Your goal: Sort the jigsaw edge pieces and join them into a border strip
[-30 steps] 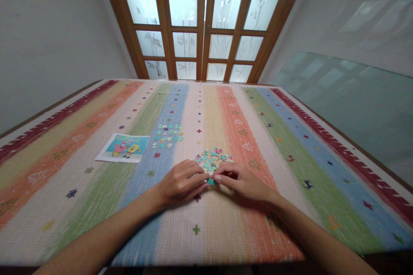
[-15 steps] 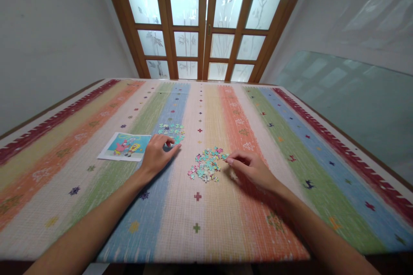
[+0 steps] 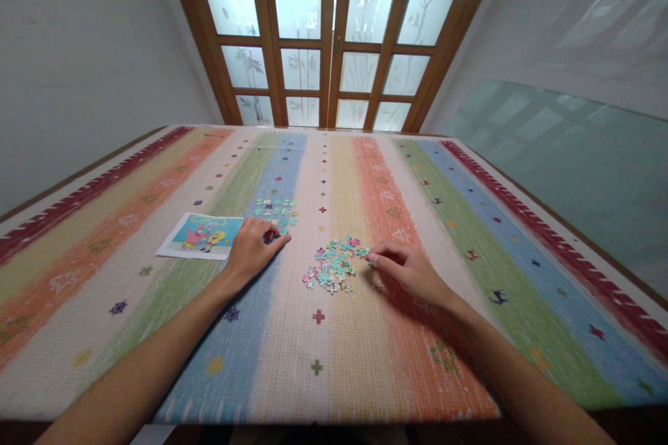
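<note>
My left hand (image 3: 255,247) rests on the striped cloth, fingers curled down onto the near edge of a spread-out group of puzzle pieces (image 3: 276,210); I cannot see whether a piece is under the fingertips. My right hand (image 3: 404,270) lies at the right edge of a heap of loose pink and teal puzzle pieces (image 3: 334,266), thumb and forefinger pinched together on a small teal piece. A cartoon reference picture (image 3: 201,236) lies just left of my left hand.
The table is covered by a striped multicoloured cloth (image 3: 156,334) with small cross motifs. Wooden glass-paned doors (image 3: 328,35) stand beyond the far edge. A grey wall is on the left and a glassy panel (image 3: 574,167) on the right.
My left hand went from the central heap out to the left group of pieces and has settled there. My right hand drew back to the heap's right edge and has barely moved since.
</note>
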`<action>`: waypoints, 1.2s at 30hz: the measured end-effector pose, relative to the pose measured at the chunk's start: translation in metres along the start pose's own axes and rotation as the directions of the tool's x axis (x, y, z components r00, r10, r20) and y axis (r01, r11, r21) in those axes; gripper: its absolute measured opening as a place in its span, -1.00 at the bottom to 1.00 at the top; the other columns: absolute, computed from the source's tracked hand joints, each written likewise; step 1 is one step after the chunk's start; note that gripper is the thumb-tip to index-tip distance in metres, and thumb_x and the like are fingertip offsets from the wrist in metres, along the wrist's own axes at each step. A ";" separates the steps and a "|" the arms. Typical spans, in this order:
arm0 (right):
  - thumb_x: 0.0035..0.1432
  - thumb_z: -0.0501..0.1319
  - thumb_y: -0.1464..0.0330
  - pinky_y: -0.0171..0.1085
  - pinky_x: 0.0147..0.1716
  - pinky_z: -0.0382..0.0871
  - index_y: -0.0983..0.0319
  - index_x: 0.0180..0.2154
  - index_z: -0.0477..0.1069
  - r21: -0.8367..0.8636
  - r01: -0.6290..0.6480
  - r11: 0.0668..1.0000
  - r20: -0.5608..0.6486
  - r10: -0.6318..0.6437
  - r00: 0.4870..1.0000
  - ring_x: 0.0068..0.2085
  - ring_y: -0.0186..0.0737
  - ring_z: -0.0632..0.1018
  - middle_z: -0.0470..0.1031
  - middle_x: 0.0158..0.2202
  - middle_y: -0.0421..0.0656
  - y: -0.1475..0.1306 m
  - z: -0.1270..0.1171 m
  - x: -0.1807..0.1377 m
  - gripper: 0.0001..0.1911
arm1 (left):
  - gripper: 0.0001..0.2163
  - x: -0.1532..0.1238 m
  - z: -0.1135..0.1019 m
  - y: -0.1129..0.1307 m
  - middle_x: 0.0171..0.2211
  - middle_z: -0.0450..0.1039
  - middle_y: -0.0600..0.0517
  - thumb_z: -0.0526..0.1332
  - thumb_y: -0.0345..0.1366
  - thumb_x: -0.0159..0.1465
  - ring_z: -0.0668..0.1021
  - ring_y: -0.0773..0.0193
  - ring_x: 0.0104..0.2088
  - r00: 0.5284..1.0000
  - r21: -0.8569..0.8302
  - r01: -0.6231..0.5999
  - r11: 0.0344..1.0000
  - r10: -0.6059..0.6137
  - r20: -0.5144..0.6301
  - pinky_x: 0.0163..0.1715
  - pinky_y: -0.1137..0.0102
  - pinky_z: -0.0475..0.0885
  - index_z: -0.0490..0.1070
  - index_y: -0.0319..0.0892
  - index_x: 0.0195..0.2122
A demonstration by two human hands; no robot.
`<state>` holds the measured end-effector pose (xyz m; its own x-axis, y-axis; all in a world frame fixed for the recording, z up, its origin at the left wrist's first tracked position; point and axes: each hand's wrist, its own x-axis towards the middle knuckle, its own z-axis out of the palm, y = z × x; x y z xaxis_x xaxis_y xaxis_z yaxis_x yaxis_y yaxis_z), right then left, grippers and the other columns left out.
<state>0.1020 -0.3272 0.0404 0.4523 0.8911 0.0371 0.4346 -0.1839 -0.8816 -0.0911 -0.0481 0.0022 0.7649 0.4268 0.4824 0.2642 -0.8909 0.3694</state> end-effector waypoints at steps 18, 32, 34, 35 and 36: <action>0.04 0.25 0.25 -0.22 -0.41 0.26 0.22 -0.24 0.45 -0.337 0.028 0.941 -0.063 -0.052 0.997 -0.43 -0.22 0.42 0.45 -0.43 -0.16 0.018 -0.007 0.003 -0.76 | -0.84 -0.001 -0.001 0.001 -0.46 0.43 0.02 0.24 -0.15 0.27 0.45 0.08 -0.32 1.000 0.061 -0.015 0.998 0.016 -0.008 -0.21 0.19 0.38 0.48 -0.13 -0.30; 0.05 0.22 0.37 -0.26 -0.39 0.21 0.21 -0.35 0.37 -0.519 0.090 0.850 -0.031 -0.123 0.992 -0.40 -0.24 0.41 0.41 -0.40 -0.17 0.028 -0.003 0.001 -0.92 | -0.83 -0.001 0.001 0.004 -0.45 0.46 -0.02 0.22 -0.23 0.31 0.46 0.06 -0.27 0.999 0.105 -0.010 0.994 0.004 0.050 -0.16 0.20 0.38 0.58 -0.16 -0.23; 0.04 0.22 0.37 -0.26 -0.40 0.21 0.21 -0.36 0.37 -0.517 0.092 0.851 -0.032 -0.127 0.991 -0.40 -0.24 0.41 0.41 -0.41 -0.17 0.029 -0.004 0.001 -0.93 | -0.82 -0.001 0.002 0.004 -0.45 0.47 -0.03 0.22 -0.23 0.31 0.46 0.05 -0.27 0.999 0.109 -0.007 0.994 0.002 0.053 -0.16 0.19 0.38 0.58 -0.17 -0.25; 0.04 0.23 0.37 -0.26 -0.40 0.22 0.21 -0.36 0.37 -0.514 0.093 0.853 -0.033 -0.128 0.991 -0.40 -0.23 0.41 0.42 -0.41 -0.17 0.029 -0.004 0.002 -0.93 | -0.83 -0.001 0.002 0.004 -0.45 0.47 -0.03 0.22 -0.23 0.31 0.46 0.05 -0.27 0.999 0.109 -0.007 0.994 0.001 0.052 -0.16 0.19 0.38 0.58 -0.18 -0.26; 0.04 0.23 0.37 -0.26 -0.41 0.22 0.21 -0.37 0.38 -0.510 0.094 0.855 -0.034 -0.129 0.991 -0.40 -0.23 0.42 0.42 -0.41 -0.17 0.029 -0.004 0.002 -0.94 | -0.83 -0.001 0.002 0.004 -0.45 0.47 -0.03 0.22 -0.24 0.31 0.46 0.05 -0.27 0.999 0.108 -0.006 0.994 0.001 0.050 -0.16 0.19 0.38 0.58 -0.18 -0.27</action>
<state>0.1184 -0.3327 0.0164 0.4188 0.8926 0.1667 0.8113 -0.2853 -0.5103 -0.0894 -0.0526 0.0020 0.7937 0.4178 0.4421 0.3214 -0.9051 0.2784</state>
